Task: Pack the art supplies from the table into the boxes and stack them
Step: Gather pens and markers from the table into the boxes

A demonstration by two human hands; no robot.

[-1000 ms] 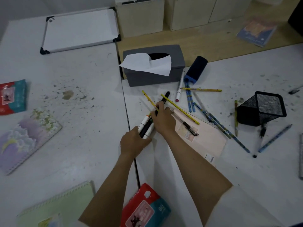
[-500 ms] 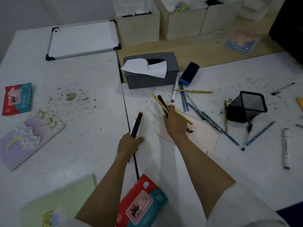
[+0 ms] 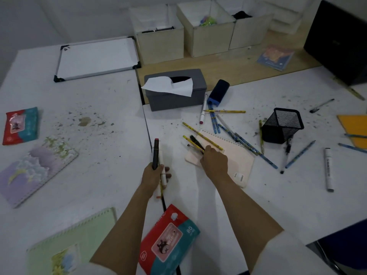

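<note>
My left hand [image 3: 154,176] grips a bundle of markers [image 3: 155,153], a black one with a red tip pointing up and a white one beside it. My right hand [image 3: 214,161] holds a black pen and yellow pencils [image 3: 193,140] over a pink spiral notebook [image 3: 236,155]. More blue and yellow pencils [image 3: 246,144] lie scattered to the right. A black mesh pen holder [image 3: 282,125] lies tipped on its side. Three beige fabric boxes [image 3: 162,44] stand along the back on a wooden surface.
A grey tissue box [image 3: 174,96] and blue eraser [image 3: 218,92] sit behind the pencils. A whiteboard [image 3: 95,58], wipe packs [image 3: 168,239], a purple notebook [image 3: 33,169] and a green one [image 3: 65,245] lie on the left. A white marker [image 3: 328,169] and orange notebook [image 3: 355,130] lie right.
The left hand has drawn back toward me with the markers. The right hand stayed at the pink notebook, gathering the pen and pencils. The camera tilted up, showing the boxes.
</note>
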